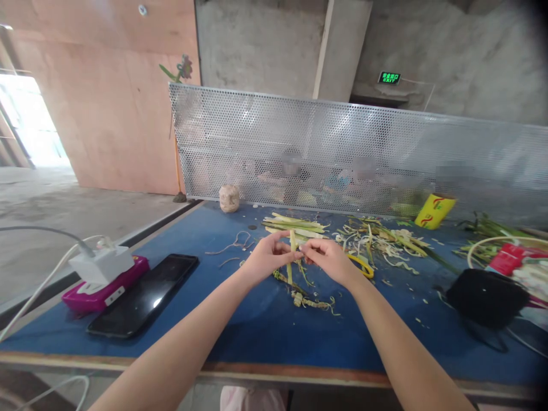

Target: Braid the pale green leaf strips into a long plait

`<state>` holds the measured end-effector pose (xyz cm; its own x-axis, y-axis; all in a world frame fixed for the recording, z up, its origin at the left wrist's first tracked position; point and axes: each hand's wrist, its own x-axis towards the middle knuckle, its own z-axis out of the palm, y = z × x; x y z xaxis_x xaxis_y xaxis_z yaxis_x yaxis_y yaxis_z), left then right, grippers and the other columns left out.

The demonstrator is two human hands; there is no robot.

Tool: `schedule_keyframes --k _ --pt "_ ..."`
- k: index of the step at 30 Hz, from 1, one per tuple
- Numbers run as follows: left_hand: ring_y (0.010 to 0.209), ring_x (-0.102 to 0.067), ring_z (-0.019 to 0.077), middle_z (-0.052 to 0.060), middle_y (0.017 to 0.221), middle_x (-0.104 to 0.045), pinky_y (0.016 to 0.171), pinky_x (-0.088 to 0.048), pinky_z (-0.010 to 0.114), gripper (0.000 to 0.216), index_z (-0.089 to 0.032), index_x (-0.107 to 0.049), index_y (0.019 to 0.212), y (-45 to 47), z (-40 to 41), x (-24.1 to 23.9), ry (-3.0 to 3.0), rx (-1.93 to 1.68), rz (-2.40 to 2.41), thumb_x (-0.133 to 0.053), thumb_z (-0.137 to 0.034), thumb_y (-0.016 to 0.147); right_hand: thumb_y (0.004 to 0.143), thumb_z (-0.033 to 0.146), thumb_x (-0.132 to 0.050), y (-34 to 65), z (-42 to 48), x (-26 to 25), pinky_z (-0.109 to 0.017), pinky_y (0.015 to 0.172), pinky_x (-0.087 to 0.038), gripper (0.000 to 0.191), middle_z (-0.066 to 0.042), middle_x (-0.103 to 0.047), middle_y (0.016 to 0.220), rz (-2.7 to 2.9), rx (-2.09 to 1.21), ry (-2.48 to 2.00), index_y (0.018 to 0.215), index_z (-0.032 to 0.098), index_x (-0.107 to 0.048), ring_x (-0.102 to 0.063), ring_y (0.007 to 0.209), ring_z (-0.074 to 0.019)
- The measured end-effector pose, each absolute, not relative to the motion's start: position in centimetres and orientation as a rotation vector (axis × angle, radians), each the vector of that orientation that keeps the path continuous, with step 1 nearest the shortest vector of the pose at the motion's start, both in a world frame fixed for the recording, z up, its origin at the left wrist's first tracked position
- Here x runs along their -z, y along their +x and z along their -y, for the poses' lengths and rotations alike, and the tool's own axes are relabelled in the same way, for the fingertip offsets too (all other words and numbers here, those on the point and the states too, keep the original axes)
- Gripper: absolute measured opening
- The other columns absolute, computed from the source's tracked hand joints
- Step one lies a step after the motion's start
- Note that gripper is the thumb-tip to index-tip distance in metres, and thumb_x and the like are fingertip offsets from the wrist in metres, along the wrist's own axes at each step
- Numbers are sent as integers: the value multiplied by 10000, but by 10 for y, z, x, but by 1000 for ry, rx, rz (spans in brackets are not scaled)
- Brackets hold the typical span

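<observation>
A pale green plant stalk [293, 241] stands nearly upright in the fingers of my left hand [266, 258], which is closed around it. Close against the stalk, my right hand [329, 260] has its fingertips pinched together; whatever is between them is too small to make out. Below the hands, a knobbly root piece with thin rootlets [314, 302] lies on the blue tabletop [257, 337]. Several trimmed stalks [297, 222] lie side by side just beyond my hands. A yellow loop [363, 266], partly hidden by my right hand, rests to its right.
Shredded peelings [385, 237] are scattered at the right, near a yellow cylinder [435, 211] and a black object [487, 298]. On the left are a phone [145, 294] and a magenta power strip [107, 285] with cables. A perforated metal screen [265, 142] borders the back.
</observation>
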<state>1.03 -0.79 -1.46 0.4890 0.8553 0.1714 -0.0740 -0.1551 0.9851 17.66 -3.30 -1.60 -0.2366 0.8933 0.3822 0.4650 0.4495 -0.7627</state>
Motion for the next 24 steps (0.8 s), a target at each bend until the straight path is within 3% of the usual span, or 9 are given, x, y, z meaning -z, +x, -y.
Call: schedule_keyframes --k 8,11,14,18,22,24 --pt "736 -617 140 2 675 -639 745 -421 277 699 -110 -381 1241 4 6 13 1482 -863 -596 -699 -209 626 747 456 -536 180 27 22 -232 490 -313 358 27 -449 482 1579 -712 -1092 540 164 -522 -383 470 -88" --pt "721 -612 130 -13 646 -632 725 -416 256 681 -108 -397 1231 2 3 14 1487 -932 -635 -697 -228 632 707 519 -553 176 24 27 -223 467 -294 381 32 -448 503 1422 -1012 -998 572 168 -496 -364 453 -75" --pt "639 -582 100 -36 589 -617 675 -405 231 647 -115 -424 1220 1 1 13 1469 -1036 -704 -687 -265 648 688 599 -516 169 23 32 -219 453 -303 418 15 -516 613 1358 -1272 -933 749 186 -518 -391 458 -75" --pt "647 -595 120 8 669 -668 692 -427 260 658 -111 -438 1207 4 3 11 1425 -1067 -738 -700 -286 629 677 500 -598 158 25 36 -222 459 -314 372 34 -508 591 1536 -1248 -945 858 185 -515 -402 457 -76" --pt "824 -615 175 66 824 -690 793 -437 311 540 -115 -493 1157 9 3 14 1456 -1077 -706 -645 -326 684 706 408 -600 154 28 35 -220 459 -316 317 46 -491 571 1587 -1164 -891 920 185 -526 -395 456 -75" --pt "907 -596 180 76 878 -683 851 -418 326 540 -123 -448 1216 10 2 15 1466 -1119 -708 -573 -353 744 713 377 -599 154 28 35 -215 447 -299 272 55 -466 545 1578 -1150 -877 900 187 -545 -368 441 -69"
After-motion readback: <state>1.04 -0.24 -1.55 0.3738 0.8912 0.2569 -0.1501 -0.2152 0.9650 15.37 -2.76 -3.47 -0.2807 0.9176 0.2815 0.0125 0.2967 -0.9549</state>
